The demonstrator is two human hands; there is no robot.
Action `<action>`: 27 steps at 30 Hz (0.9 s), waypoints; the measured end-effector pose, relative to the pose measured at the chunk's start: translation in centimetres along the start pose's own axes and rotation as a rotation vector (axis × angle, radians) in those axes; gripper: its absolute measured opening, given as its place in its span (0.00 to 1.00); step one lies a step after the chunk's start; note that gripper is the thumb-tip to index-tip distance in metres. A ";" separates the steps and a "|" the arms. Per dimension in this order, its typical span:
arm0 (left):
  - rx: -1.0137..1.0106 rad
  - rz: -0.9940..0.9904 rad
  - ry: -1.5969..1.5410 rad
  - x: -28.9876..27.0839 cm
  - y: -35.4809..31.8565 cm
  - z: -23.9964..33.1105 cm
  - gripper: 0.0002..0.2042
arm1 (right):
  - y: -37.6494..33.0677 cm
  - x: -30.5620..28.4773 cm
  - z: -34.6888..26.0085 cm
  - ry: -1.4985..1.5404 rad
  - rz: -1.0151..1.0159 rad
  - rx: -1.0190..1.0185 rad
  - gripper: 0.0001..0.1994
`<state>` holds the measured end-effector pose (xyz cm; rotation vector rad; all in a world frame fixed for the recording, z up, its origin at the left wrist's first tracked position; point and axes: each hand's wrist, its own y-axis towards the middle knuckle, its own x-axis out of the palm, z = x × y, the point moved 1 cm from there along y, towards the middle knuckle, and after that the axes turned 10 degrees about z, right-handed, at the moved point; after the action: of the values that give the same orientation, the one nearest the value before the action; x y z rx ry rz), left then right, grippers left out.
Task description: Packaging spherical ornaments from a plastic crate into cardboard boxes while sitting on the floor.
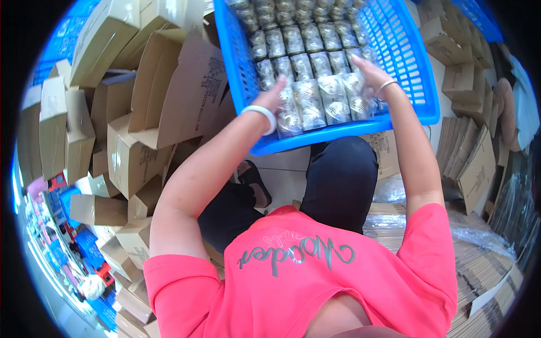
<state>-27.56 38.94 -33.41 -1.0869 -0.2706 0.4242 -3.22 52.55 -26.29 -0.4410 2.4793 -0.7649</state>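
Loosely parted, the fingers of the right hand (372,78) and blurred left hand (271,98) flank the front clear packets (308,104) in a blue basket (338,133), grip unclear; presumably light, slick and crushable, the row wants broad support at both ends.

Lettering (335,251) on pink shirt (315,284), cardboard flap (186,93)
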 end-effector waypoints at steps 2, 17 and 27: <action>0.114 0.084 0.009 2.2 0.5 -1.7 0.35 | 0.4 0.3 1.1 -0.145 0.029 0.157 0.36; 1.327 0.220 -0.420 -0.4 -26.0 -0.2 0.48 | -16.6 -3.1 -8.2 0.319 0.394 -0.718 0.23; 1.381 0.431 -0.811 -15.0 -38.8 -14.1 0.35 | -31.3 13.9 -14.3 0.372 0.129 -1.286 0.17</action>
<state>-27.33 5.47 -5.01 0.4513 -0.3520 1.1975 -17.73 27.88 -2.56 -0.5608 3.0094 1.0002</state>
